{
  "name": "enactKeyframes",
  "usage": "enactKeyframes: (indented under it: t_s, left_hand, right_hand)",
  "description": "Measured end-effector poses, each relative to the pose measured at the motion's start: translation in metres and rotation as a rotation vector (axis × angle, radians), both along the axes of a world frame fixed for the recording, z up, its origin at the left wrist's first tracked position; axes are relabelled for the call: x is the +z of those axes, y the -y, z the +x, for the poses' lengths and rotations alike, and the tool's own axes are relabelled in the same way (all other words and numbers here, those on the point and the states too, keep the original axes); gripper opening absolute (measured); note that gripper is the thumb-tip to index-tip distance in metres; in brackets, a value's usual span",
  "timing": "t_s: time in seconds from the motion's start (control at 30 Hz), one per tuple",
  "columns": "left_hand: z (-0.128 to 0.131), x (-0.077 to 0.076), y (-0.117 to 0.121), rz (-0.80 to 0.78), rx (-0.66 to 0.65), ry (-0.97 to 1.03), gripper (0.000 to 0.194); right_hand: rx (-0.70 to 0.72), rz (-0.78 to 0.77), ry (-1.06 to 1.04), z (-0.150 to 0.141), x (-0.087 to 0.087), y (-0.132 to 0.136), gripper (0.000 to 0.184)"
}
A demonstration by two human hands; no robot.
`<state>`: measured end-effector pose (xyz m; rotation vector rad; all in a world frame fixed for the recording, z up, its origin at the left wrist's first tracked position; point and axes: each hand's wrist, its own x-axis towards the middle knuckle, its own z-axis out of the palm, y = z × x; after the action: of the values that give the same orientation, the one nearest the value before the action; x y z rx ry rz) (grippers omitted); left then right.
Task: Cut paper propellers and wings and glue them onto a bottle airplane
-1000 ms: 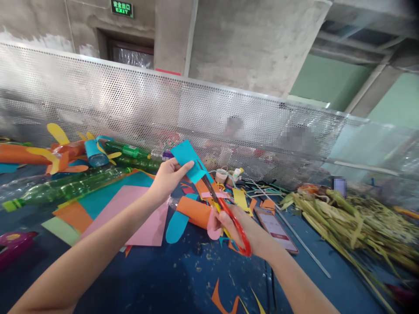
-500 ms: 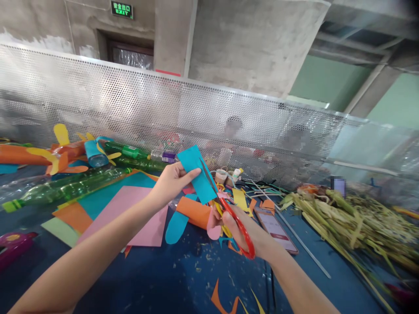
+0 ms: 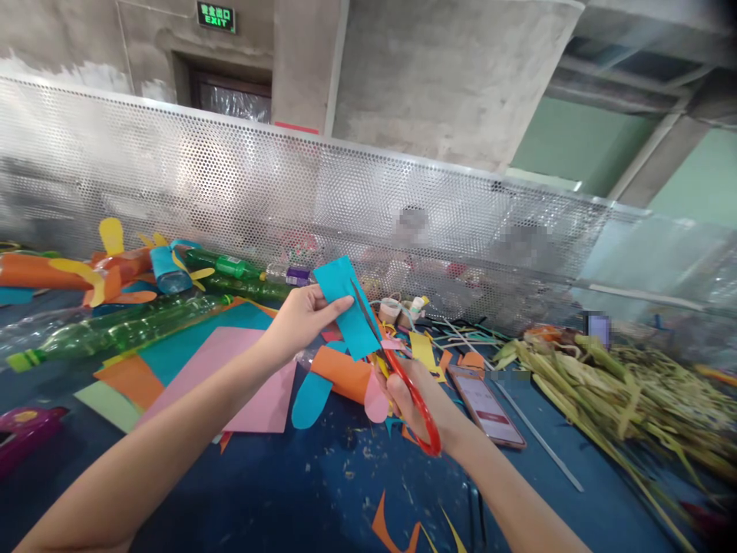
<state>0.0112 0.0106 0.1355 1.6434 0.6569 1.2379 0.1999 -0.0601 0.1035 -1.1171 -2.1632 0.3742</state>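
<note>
My left hand (image 3: 308, 315) pinches the left edge of a blue sheet of paper (image 3: 348, 307), thumb on its near face. A pair of scissors (image 3: 411, 392) with red and yellow handles is gripped in my right hand (image 3: 418, 395). Its dark blades lie along the paper's right side, and I cannot tell how far they have cut. Below the paper is an orange paper-wrapped roll (image 3: 341, 374) with a blue rounded paper flap (image 3: 311, 399) and a pink one (image 3: 377, 398).
Stacked coloured paper (image 3: 259, 407) and a green plastic bottle (image 3: 127, 330) lie left. A phone (image 3: 489, 407) and dried husks (image 3: 599, 384) are right. Orange scraps (image 3: 394, 530) lie in front. A perforated metal screen (image 3: 357, 184) stands behind, with people beyond it.
My right hand's fingers have shifted on the scissors, and the handles have drawn slightly closer together. The blue paper and my left hand have barely moved.
</note>
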Motion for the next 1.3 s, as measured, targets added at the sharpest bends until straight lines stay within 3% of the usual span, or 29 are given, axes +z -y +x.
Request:
enactKeyframes:
  t_s: [0.5,0.73,0.87,1.07,1.3]
  left_hand:
    - [0.000,0.000,-0.004,-0.068,-0.061,0.060,0.017]
    - [-0.003,0.000,-0.008,0.006,0.013,0.141,0.025]
    - [-0.003,-0.001,-0.012,0.027,0.055,0.190,0.025]
    - [-0.002,0.000,-0.010,0.017,0.087,0.137,0.025]
    - [-0.001,0.000,-0.003,0.062,-0.007,0.036,0.023]
  right_hand:
    - [0.019,-0.073,-0.102,0.000,-0.007,-0.007,0.050]
    - [0.000,-0.036,-0.074,0.000,-0.005,-0.009,0.048]
    - [0.026,-0.126,-0.096,0.001,-0.009,-0.009,0.046]
    - [0.067,-0.127,-0.021,-0.004,-0.003,-0.003,0.050]
    - [-0.017,-0.066,-0.022,-0.003,0.001,-0.002,0.046]
